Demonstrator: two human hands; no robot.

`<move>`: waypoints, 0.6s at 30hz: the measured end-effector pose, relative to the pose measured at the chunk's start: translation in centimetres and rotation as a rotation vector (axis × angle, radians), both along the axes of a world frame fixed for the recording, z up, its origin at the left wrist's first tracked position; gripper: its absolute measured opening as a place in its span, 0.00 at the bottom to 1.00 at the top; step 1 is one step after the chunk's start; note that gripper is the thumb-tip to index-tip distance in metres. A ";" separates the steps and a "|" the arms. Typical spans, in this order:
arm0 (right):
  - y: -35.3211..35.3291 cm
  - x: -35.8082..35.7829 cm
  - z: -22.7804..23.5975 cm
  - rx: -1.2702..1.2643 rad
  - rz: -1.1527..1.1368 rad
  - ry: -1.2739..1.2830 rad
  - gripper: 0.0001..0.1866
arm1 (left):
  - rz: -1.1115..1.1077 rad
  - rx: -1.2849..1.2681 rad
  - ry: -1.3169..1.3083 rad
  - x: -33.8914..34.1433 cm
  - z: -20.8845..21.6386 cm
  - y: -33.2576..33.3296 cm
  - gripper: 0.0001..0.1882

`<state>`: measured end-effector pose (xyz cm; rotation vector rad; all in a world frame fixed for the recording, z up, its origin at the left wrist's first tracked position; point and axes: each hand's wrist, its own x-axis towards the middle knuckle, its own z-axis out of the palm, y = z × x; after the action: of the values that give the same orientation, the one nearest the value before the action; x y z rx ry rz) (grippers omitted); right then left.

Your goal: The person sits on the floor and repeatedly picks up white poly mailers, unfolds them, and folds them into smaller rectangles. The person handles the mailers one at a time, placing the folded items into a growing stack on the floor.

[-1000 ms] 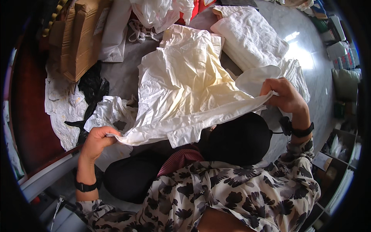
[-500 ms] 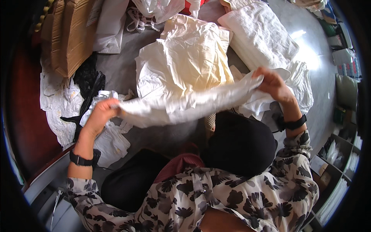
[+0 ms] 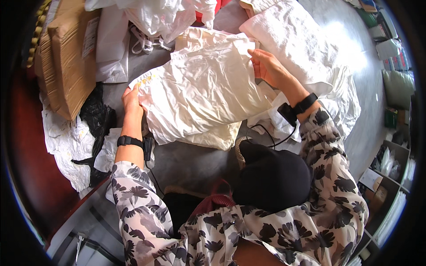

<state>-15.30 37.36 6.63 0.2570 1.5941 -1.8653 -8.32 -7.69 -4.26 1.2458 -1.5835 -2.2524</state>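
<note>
A white cloth (image 3: 202,86) with yellowish marks along its left end is spread between my two hands. My left hand (image 3: 132,98) pinches its left corner. At the upper right corner, the fingers of my right hand (image 3: 267,66) are closed on the same cloth. Creased and slightly wavy, it lies over or just above a cream cloth (image 3: 217,138), which shows below its lower edge. Whether the two touch all along cannot be told.
Brown cardboard (image 3: 73,57) leans at the left above a crumpled black plastic bag (image 3: 98,128). White plastic bags (image 3: 164,15) sit at the far side, and a thick white folded textile (image 3: 293,42) lies right of the cloth. Shelves (image 3: 395,168) line the right edge.
Both hands have moved away from me and closer together. The white cloth, earlier a blurred band pulled taut in front of the cream one, now lies open and flat over it.
</note>
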 end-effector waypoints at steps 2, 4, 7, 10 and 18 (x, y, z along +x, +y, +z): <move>0.5 0.6 -0.4 0.110 0.098 -0.044 0.15 | 0.019 -0.012 0.053 -0.4 -0.6 -0.1 0.08; 0.0 0.6 -0.5 0.065 0.004 0.221 0.13 | 0.032 -0.013 0.129 -1.0 0.5 0.2 0.08; -1.5 0.4 -0.1 0.125 -0.204 0.434 0.09 | -0.129 -1.005 -0.027 -1.0 4.2 2.8 0.12; -2.1 0.9 0.1 0.100 -0.181 0.291 0.17 | -0.350 -1.611 0.373 0.4 7.6 8.4 0.20; 1.9 6.6 -2.5 0.560 0.587 0.568 0.14 | -1.209 -1.489 0.262 6.0 3.5 18.9 0.45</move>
<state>-8.69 39.26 4.13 -0.5070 2.2465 -1.0552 -2.28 11.21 -0.76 -0.5011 -3.1159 -0.5354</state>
